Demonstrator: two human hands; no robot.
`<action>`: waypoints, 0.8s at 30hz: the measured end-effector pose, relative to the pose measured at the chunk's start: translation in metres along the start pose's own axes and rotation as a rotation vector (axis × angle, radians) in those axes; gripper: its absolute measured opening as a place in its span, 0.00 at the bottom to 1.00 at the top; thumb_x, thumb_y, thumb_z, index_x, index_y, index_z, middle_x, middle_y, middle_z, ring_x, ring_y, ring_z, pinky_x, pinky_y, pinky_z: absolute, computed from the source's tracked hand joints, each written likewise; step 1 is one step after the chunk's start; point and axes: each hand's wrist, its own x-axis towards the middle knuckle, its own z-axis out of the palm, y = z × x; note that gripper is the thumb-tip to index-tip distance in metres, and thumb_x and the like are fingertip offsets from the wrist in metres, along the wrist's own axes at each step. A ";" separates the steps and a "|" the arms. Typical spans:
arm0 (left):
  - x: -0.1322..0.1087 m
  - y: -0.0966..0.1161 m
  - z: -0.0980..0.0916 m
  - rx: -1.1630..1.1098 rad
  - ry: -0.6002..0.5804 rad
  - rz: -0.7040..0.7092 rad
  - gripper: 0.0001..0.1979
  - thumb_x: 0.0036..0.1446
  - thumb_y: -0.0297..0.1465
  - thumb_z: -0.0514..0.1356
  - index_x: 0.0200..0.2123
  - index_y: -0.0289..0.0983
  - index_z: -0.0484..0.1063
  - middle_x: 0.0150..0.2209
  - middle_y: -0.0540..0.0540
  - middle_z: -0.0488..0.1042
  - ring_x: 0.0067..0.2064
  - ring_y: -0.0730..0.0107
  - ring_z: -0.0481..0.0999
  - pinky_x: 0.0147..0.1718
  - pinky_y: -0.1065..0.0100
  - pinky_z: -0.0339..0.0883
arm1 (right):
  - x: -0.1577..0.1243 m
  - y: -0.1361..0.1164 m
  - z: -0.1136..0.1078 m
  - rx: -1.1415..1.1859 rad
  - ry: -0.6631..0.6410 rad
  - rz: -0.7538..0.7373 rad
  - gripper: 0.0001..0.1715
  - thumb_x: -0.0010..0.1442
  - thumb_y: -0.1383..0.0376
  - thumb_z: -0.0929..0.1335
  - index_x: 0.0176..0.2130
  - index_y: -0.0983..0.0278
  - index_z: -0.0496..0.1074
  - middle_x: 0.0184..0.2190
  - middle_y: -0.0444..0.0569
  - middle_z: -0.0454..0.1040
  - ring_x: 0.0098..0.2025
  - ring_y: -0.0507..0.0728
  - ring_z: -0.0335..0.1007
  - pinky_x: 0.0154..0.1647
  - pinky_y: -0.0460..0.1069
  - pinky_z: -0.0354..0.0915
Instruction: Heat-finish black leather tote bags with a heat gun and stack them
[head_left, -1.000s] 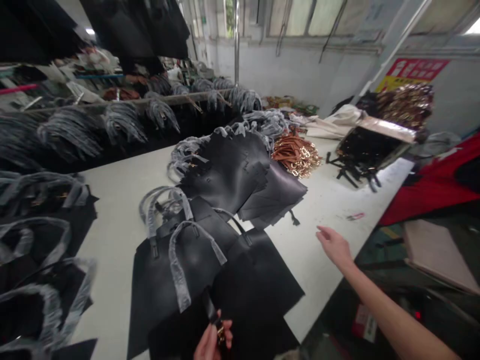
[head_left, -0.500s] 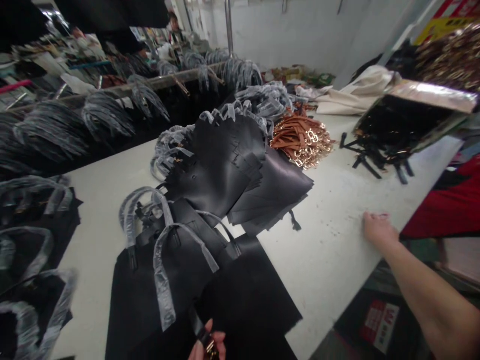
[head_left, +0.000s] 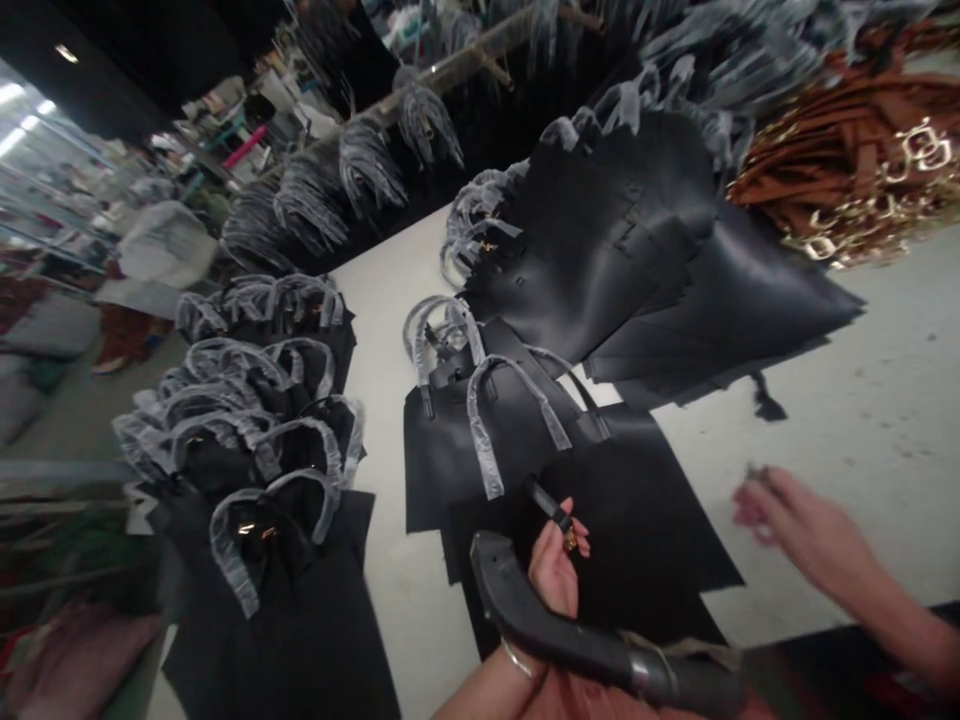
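My left hand (head_left: pixel 553 568) is closed around a short black strap (head_left: pixel 547 503) with a gold metal clasp (head_left: pixel 570 538) at its end. It is held over a black leather bag panel (head_left: pixel 622 500), where plastic-wrapped handles (head_left: pixel 484 430) arch up from the pieces behind it. My right hand (head_left: pixel 799 515) hovers over the table to the right, apart from the leather. Its fingers are pinched together and blurred, and what they hold is too small to make out. A curved black tube (head_left: pixel 555 630) with a metal band crosses in front of my left wrist.
Fanned black leather pieces (head_left: pixel 600 240) cover the table's (head_left: pixel 810 410) middle. Brown straps with gold buckles (head_left: pixel 847 160) lie at the far right. Handled black panels (head_left: pixel 277 560) are stacked at left. Wrapped handles (head_left: pixel 371 165) hang from a rail behind. A small black scrap (head_left: pixel 766 398) lies at right.
The view has turned left and down, showing more of the left stack. My right hand has come off the right side of the table toward the leather. My left hand still holds the strap.
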 end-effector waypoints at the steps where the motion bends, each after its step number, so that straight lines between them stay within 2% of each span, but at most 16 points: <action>1: 0.000 0.000 0.000 -0.009 -0.008 -0.006 0.18 0.58 0.35 0.58 0.49 0.33 0.75 0.34 0.42 0.73 0.33 0.70 0.69 0.33 0.69 0.62 | -0.012 -0.019 0.026 -0.006 -0.103 -0.027 0.16 0.64 0.55 0.60 0.35 0.60 0.71 0.21 0.49 0.76 0.21 0.59 0.72 0.20 0.52 0.69; 2: 0.000 0.000 0.000 -0.014 -0.014 -0.010 0.18 0.58 0.36 0.59 0.49 0.33 0.75 0.34 0.43 0.73 0.32 0.70 0.69 0.32 0.69 0.62 | -0.024 -0.038 0.050 -0.012 -0.153 -0.113 0.17 0.64 0.56 0.59 0.44 0.60 0.71 0.27 0.50 0.78 0.26 0.59 0.75 0.26 0.52 0.72; 4: 0.000 0.002 0.000 -0.017 -0.021 -0.016 0.19 0.57 0.37 0.59 0.49 0.33 0.75 0.34 0.43 0.74 0.32 0.70 0.69 0.32 0.69 0.63 | -0.044 -0.073 0.089 -0.035 -0.183 -0.312 0.20 0.66 0.58 0.57 0.52 0.60 0.69 0.41 0.53 0.77 0.41 0.59 0.75 0.42 0.54 0.72; 7: 0.000 0.005 0.001 -0.034 -0.004 -0.027 0.19 0.56 0.39 0.60 0.48 0.35 0.76 0.41 0.42 0.76 0.39 0.66 0.73 0.40 0.68 0.65 | -0.060 -0.108 0.118 -0.136 -0.246 -0.371 0.23 0.69 0.59 0.55 0.57 0.61 0.66 0.38 0.52 0.74 0.37 0.57 0.75 0.39 0.51 0.73; 10: 0.000 0.006 0.002 -0.050 0.024 -0.036 0.19 0.53 0.39 0.63 0.46 0.36 0.77 0.51 0.41 0.74 0.55 0.59 0.69 0.55 0.65 0.59 | -0.065 -0.118 0.125 -0.208 -0.277 -0.358 0.25 0.69 0.59 0.53 0.57 0.63 0.65 0.36 0.51 0.71 0.35 0.56 0.74 0.36 0.50 0.72; 13: 0.000 0.007 0.003 -0.037 0.030 -0.032 0.20 0.51 0.40 0.63 0.46 0.36 0.77 0.53 0.41 0.72 0.60 0.57 0.64 0.60 0.63 0.53 | -0.065 -0.119 0.129 -0.204 -0.271 -0.328 0.25 0.69 0.59 0.53 0.59 0.63 0.64 0.36 0.51 0.69 0.35 0.56 0.73 0.38 0.51 0.72; 17: 0.000 0.009 0.003 -0.040 0.043 -0.026 0.20 0.51 0.39 0.64 0.46 0.36 0.77 0.53 0.41 0.72 0.60 0.56 0.64 0.61 0.63 0.52 | -0.068 -0.118 0.141 -0.177 -0.258 -0.277 0.26 0.69 0.57 0.53 0.58 0.62 0.64 0.35 0.50 0.67 0.34 0.57 0.72 0.37 0.51 0.72; 21: 0.002 0.007 -0.001 -0.025 0.068 -0.022 0.20 0.49 0.40 0.64 0.44 0.37 0.78 0.52 0.41 0.73 0.60 0.56 0.64 0.59 0.63 0.54 | -0.067 -0.118 0.152 -0.084 -0.209 -0.253 0.26 0.69 0.57 0.54 0.57 0.64 0.66 0.35 0.51 0.67 0.35 0.57 0.71 0.39 0.52 0.72; 23: 0.003 0.004 -0.005 -0.004 0.045 -0.018 0.20 0.50 0.40 0.64 0.44 0.36 0.78 0.48 0.41 0.75 0.55 0.56 0.69 0.55 0.63 0.59 | -0.061 -0.119 0.154 0.009 -0.158 -0.212 0.26 0.68 0.57 0.54 0.57 0.66 0.67 0.35 0.51 0.69 0.34 0.57 0.72 0.39 0.52 0.72; 24: 0.003 0.003 -0.006 0.012 0.026 -0.020 0.21 0.51 0.41 0.64 0.45 0.35 0.77 0.44 0.40 0.76 0.50 0.58 0.72 0.51 0.63 0.63 | -0.058 -0.120 0.154 0.061 -0.133 -0.172 0.27 0.68 0.57 0.54 0.57 0.67 0.67 0.34 0.51 0.69 0.33 0.57 0.72 0.37 0.51 0.72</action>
